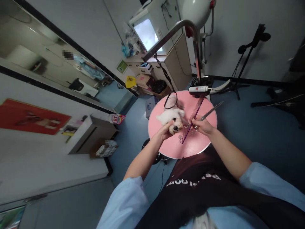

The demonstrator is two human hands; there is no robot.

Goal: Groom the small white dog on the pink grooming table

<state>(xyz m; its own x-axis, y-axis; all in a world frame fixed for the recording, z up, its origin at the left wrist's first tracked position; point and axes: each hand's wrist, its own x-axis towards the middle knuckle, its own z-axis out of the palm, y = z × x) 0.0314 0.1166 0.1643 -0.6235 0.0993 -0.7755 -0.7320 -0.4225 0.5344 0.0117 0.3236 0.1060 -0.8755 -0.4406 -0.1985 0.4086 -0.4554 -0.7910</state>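
A small white dog point(168, 117) is on the round pink grooming table point(164, 144), its head turned up toward me. My left hand point(166, 131) cups the side of its head, by the muzzle and cheek; the fingertips are partly hidden in the fur. On the right of the head, my right hand point(203, 125) grips grooming scissors point(211, 111), their blades pointing away up and to the right. A long purple comb point(187, 130) slants beside the dog's face, crossing the right fingers, and appears held in the same hand.
A metal grooming arm point(171, 35) rises over the table, with a black loop leash point(164, 71) hanging near the dog. A white clipper point(198, 89) rests on a holder at the far rim. Behind stand a cabinet point(177, 65) and a black stand point(247, 58).
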